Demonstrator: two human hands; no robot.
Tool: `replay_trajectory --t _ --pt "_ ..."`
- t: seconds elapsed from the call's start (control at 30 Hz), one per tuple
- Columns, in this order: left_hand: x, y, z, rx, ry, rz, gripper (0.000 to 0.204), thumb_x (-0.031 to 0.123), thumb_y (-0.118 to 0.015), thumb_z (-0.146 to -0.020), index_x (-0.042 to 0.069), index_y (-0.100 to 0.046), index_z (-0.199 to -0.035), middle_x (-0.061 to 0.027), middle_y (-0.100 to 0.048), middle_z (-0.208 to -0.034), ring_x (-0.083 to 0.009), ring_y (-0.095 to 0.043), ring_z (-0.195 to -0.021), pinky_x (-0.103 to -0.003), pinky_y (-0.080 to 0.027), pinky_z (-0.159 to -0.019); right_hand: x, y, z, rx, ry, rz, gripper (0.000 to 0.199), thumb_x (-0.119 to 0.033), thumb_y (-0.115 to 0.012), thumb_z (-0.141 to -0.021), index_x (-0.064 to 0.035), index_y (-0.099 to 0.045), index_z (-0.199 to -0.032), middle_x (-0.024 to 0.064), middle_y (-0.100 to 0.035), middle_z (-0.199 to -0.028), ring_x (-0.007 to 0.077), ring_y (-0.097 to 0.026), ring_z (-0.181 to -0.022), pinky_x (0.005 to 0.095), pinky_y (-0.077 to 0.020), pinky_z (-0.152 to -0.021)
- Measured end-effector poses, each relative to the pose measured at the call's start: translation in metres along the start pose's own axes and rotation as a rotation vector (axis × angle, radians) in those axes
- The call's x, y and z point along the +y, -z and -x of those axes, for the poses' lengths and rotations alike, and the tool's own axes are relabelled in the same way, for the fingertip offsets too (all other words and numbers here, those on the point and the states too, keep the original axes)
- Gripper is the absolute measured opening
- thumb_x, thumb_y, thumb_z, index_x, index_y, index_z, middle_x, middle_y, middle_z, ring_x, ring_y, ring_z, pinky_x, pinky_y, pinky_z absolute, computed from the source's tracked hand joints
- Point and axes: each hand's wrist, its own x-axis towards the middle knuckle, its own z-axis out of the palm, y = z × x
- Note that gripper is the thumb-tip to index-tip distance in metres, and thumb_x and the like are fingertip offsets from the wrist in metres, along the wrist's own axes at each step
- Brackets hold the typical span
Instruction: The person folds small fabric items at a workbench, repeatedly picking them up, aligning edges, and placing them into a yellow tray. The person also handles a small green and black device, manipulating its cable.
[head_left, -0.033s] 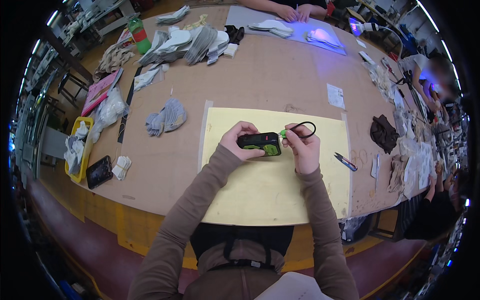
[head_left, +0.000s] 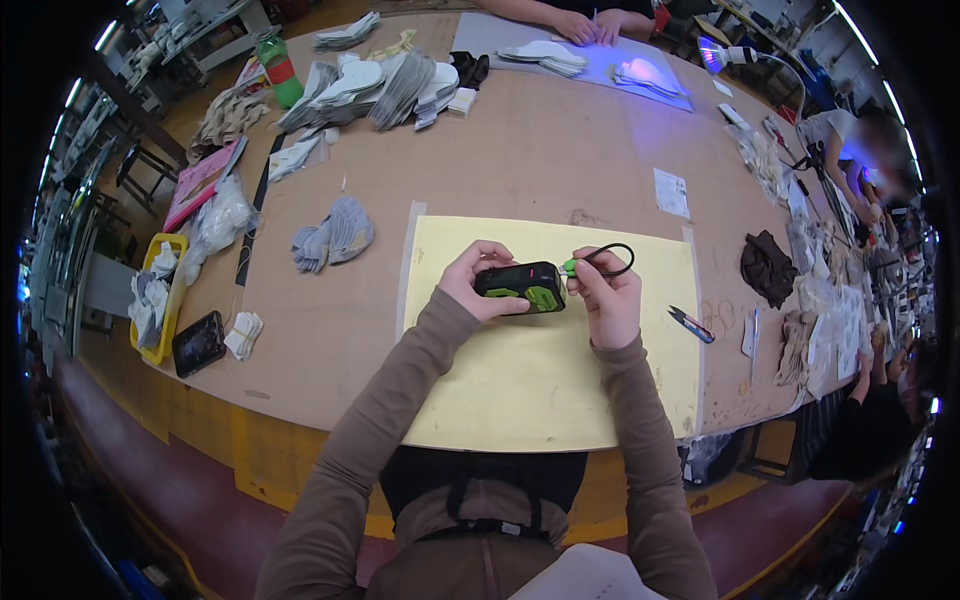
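Together the hands work over a yellow mat (head_left: 540,370) on the desk (head_left: 520,160): the left hand (head_left: 472,282) is wrapped around a black-and-green device (head_left: 520,287), the right hand (head_left: 603,295) pinches the green plug (head_left: 569,267) of a looped black cable (head_left: 612,262) at its end. A skewed push could likely bend the plug. Small snips (head_left: 691,324) lie nearby.

workshop | long worktable (head_left: 560,150) | stacked shoe insoles (head_left: 370,90) | fabric scraps (head_left: 330,235) | co-workers nearby
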Motion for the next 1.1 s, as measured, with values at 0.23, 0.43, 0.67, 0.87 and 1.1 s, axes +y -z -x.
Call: replay_trajectory --t 0.23,0.43,0.67,0.87,1.1 --pt "-0.009 0.01 -0.008 -0.102 0.164 0.598 0.057 0.003 -0.073 -0.077 0.003 -0.044 -0.127 -0.0101 -0.06 -0.116 -0.02 -0.061 -0.104 -0.033 -0.052 -0.09 -0.005 0.001 -0.005 0.0 -0.003 -0.203 0.016 -0.005 -0.056 -0.091 0.0028 -0.059 -0.104 0.0068 -0.062 -0.086 0.0101 -0.055 -0.068 0.0219 -0.0453 -0.064" --pt "-0.024 0.016 -0.007 -0.202 0.222 0.982 0.048 0.025 -0.063 -0.09 0.003 -0.045 -0.128 -0.0118 -0.057 -0.12 -0.0214 -0.061 -0.107 -0.034 -0.054 -0.09 -0.004 -0.002 -0.004 -0.016 -0.019 -0.185 0.015 -0.005 -0.057 -0.091 0.0024 -0.059 -0.104 0.0066 -0.062 -0.085 0.01 -0.055 -0.068 0.0218 -0.0456 -0.063" --pt "-0.014 0.01 -0.009 -0.104 0.601 1.74 0.045 0.036 -0.056 -0.094 0.001 -0.05 -0.122 -0.0068 -0.058 -0.1 -0.019 -0.063 -0.1 -0.027 -0.054 -0.091 -0.004 -0.004 -0.002 -0.002 -0.027 -0.159 0.015 -0.005 -0.057 -0.091 0.0026 -0.058 -0.104 0.0074 -0.063 -0.086 0.0098 -0.056 -0.068 0.0217 -0.0465 -0.064" --pt "-0.006 0.002 -0.009 -0.071 0.589 1.573 0.035 0.03 -0.052 -0.094 0.003 -0.052 -0.116 -0.0017 -0.058 -0.082 -0.0108 -0.055 -0.066 -0.025 -0.047 -0.065 -0.003 -0.006 -0.001 -0.008 -0.023 -0.137 0.016 -0.004 -0.057 -0.09 0.004 -0.059 -0.104 0.0084 -0.063 -0.086 0.0109 -0.057 -0.069 0.0221 -0.0472 -0.064" --pt "-0.004 0.001 -0.005 -0.183 0.582 1.59 0.027 0.027 -0.044 -0.092 0.005 -0.053 -0.104 0.0048 -0.041 -0.057 -0.0082 -0.029 -0.045 -0.024 -0.026 -0.053 0.0 -0.006 -0.001 -0.025 -0.019 -0.131 0.016 -0.003 -0.058 -0.09 0.0057 -0.059 -0.103 0.01 -0.064 -0.086 0.0132 -0.058 -0.071 0.0242 -0.0474 -0.065"
